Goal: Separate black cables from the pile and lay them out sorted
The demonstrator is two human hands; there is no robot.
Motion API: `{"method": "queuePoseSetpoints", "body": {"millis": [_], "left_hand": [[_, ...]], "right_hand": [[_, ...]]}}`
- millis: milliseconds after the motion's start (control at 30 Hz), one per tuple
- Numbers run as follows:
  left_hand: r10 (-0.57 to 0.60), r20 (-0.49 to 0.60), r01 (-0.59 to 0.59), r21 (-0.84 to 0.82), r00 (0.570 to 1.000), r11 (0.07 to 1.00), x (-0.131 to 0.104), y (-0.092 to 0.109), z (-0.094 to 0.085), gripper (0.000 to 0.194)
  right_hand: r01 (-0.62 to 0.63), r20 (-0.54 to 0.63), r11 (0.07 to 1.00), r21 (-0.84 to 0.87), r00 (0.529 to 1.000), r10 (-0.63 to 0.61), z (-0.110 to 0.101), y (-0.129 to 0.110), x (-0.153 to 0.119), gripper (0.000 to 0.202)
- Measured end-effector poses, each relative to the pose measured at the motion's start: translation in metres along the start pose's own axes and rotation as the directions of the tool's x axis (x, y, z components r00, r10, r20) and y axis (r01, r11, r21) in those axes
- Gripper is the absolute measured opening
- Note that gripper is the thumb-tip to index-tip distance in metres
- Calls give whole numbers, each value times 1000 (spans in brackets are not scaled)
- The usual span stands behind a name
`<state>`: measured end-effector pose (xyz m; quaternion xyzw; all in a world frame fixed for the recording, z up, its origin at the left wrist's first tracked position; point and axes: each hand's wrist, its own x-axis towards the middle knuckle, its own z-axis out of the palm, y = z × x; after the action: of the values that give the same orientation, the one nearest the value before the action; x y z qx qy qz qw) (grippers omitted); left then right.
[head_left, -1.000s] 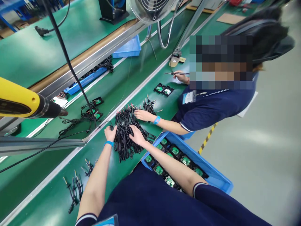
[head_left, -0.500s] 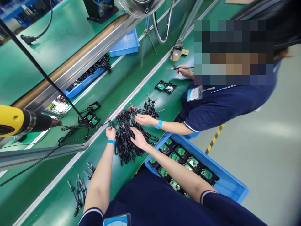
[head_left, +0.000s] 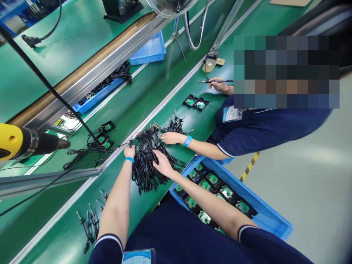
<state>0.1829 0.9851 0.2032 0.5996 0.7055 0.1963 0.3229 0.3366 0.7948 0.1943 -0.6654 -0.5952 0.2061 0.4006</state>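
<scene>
A thick pile of black cables (head_left: 145,161) with red-tipped ends lies on the green bench (head_left: 132,205) in front of me. My left hand (head_left: 129,150) rests on the pile's left edge, fingers curled into the wires. My right hand (head_left: 162,163) lies flat on the right side of the pile, fingers spread over the cables. A co-worker's hand (head_left: 170,138) with a blue wristband touches the far end of the same pile.
A blue tray (head_left: 264,216) with several green circuit modules sits by my right arm. Short black leads (head_left: 89,220) lie near the left. A yellow tool (head_left: 24,143) hangs at the left. The co-worker's other hand (head_left: 218,85) holds a thin tool; two modules (head_left: 196,102) lie nearby.
My left hand has slid slightly up the pile's left edge. My right hand stays pressed on the cables. The view shifted a little; the co-worker's hand remains on the pile.
</scene>
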Motion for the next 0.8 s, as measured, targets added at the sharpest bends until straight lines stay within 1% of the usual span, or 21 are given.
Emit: {"method": "queuePoseSetpoints", "body": {"millis": [133,200,267,333,433,567,633,700,767,800], "left_hand": [[-54,27,53,51,998,997,2,10,14,25],[-81,39,79,35,996,996,4,10,15,23],[-100,52,100,-7,994,995,4,7,12,20],[-120,59,124,-78,991,989,1,1,4,19],[-177,81,191,-226,981,955,-13,-15,-14,21],[-245,183,302,-433,952,849,-39,-43,-45,24],[-255,249,351,-507,934,788,-51,-57,-59,26],[-253,303,386,-560,919,733,-61,-68,-68,23],[-238,335,402,-603,912,689,-68,-77,-73,20],[-228,344,403,-623,911,671,-71,-82,-75,21]], "right_hand": [[12,0,1000,24,1000,-12,-2,2,1,66],[10,-1,999,39,1000,-10,-2,3,1,66],[0,-7,998,57,1000,0,-2,5,2,65],[-11,-17,997,79,1000,13,-3,7,2,64],[-31,-31,994,105,999,35,-5,9,3,63],[-71,-47,991,111,996,77,-5,2,1,65],[-107,-75,994,34,991,109,-2,-10,-2,65],[-132,-118,984,-121,986,117,3,-27,-6,64],[-99,-111,955,-281,991,70,8,-45,-8,61],[-60,-74,940,-337,997,37,11,-54,-9,58]]}}
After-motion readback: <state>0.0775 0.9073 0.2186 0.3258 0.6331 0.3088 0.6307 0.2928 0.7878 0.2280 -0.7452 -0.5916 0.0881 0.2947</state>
